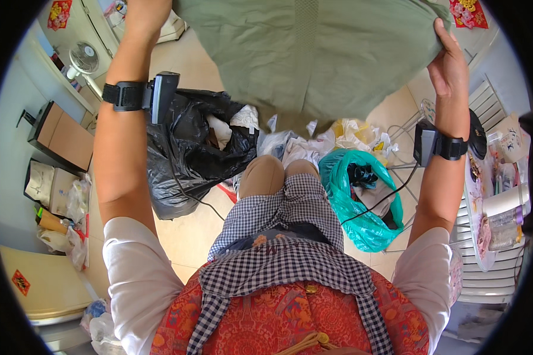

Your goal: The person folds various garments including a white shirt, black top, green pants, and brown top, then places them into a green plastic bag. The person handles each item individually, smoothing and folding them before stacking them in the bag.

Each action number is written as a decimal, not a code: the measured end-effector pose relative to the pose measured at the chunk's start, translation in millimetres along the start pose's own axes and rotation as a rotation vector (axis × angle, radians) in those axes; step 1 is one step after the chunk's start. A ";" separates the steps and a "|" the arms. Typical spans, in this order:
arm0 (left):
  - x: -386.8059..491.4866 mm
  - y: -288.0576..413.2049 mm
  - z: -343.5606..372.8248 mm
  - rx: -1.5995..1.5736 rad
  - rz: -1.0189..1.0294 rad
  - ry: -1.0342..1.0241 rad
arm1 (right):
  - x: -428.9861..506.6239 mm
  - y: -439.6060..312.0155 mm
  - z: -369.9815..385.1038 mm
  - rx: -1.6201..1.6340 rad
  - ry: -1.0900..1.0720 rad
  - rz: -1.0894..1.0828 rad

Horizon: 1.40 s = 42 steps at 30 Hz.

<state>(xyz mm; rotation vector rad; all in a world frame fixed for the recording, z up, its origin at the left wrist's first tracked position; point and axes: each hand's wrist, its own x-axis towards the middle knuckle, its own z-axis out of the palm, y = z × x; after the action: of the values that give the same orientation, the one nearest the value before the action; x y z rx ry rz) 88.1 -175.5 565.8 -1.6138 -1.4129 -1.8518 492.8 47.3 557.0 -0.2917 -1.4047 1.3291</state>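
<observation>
An olive-green cloth garment (311,57) is spread out in front of me at the top of the view, a patterned band running down its middle. My right hand (448,57) grips its right edge, thumb on the near side. At the garment's upper left is my left hand (149,13); its fingers are cut off by the picture's rim, so its hold cannot be told. Below the cloth, a black plastic bag (182,151) lies open at the left with white and brown cloth inside. A teal plastic bag (364,199) with dark and beige cloth stands right of my knees.
White and yellow plastic bags (359,133) lie beyond my knees. At the right, a small table (477,239) holds jars and a paper roll beside a slatted metal bench (488,284). A white fan (83,57) and boxes (62,137) stand at the left.
</observation>
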 end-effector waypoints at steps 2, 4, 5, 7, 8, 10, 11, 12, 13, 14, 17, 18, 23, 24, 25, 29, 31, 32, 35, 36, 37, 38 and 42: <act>17.2 16.2 -8.0 -0.048 0.017 -0.008 | -4.4 -22.2 10.3 -0.005 -0.029 -0.026; 30.5 22.2 -11.4 -0.080 0.027 0.003 | -9.8 -32.8 24.2 -0.004 -0.035 -0.065; 33.7 17.2 -8.6 0.015 0.029 0.015 | -12.6 -31.4 29.6 -0.002 -0.033 -0.074; 32.2 0.8 -2.8 0.203 0.028 0.029 | -19.9 -25.4 39.0 -0.005 0.091 0.027; 28.0 -13.9 3.0 0.168 -0.034 -0.041 | -21.3 -17.6 42.7 0.010 0.199 0.118; 5.5 -54.8 23.6 0.317 -0.013 -0.089 | -28.5 3.8 40.3 -0.099 0.173 0.253; -10.2 -76.1 32.8 0.390 -0.009 -0.121 | -30.2 16.1 36.3 -0.153 0.154 0.319; -26.9 -99.7 41.8 0.417 -0.039 -0.161 | -40.9 25.2 22.5 -0.231 -0.128 0.368; -44.7 -120.2 49.1 0.441 -0.070 -0.203 | -47.0 48.8 14.7 -0.292 -0.175 0.419; -63.7 -140.2 54.5 0.462 -0.096 -0.241 | -52.3 72.8 5.1 -0.354 -0.226 0.468; -111.8 -186.2 63.1 0.451 -0.295 -0.332 | -51.7 164.0 -17.5 -0.440 0.110 0.485; -124.5 -195.4 65.7 0.372 -0.537 -0.353 | -53.4 188.6 -26.9 -0.385 0.076 0.436; -165.3 -210.4 67.0 0.221 -0.558 -0.446 | -72.7 260.4 -71.7 -0.198 0.098 0.504; -171.3 -209.2 68.0 0.207 -0.575 -0.455 | -76.4 267.2 -75.5 -0.210 0.083 0.520; -174.6 -203.7 67.3 0.193 -0.593 -0.464 | -80.0 267.3 -75.9 -0.223 0.068 0.536; -193.6 -173.9 52.0 -0.019 -0.676 -0.503 | -104.0 251.7 -80.0 -0.088 0.002 0.544; -205.6 -150.8 28.1 -0.144 -0.728 -0.585 | -126.3 229.2 -87.2 -0.132 -0.100 0.604; -216.1 -136.8 12.4 -0.123 -0.768 -0.683 | -140.4 215.5 -91.1 -0.099 -0.203 0.594; -267.7 -95.7 -32.1 -0.245 -0.812 -0.946 | -200.7 181.1 -98.1 -0.566 -0.544 0.525; -287.0 -85.2 -43.5 -0.355 -0.980 -1.069 | -215.7 171.3 -99.1 -0.355 -0.622 0.855; -304.6 -79.3 -52.0 -0.410 -1.169 -1.195 | -230.7 165.7 -98.5 -0.226 -0.782 0.849; -321.1 -75.5 -59.4 -0.498 -1.246 -1.281 | -241.5 164.3 -97.6 -0.239 -0.901 0.855; -361.6 -102.0 -48.2 -0.358 -1.336 -1.257 | -252.4 196.1 -95.3 -0.179 -0.773 1.103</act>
<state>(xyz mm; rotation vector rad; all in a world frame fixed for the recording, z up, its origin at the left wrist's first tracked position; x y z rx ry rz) 99.1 -295.8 206.8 -2.4732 -3.4983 -1.4205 561.9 -32.5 240.6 -0.8092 -2.1358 2.3729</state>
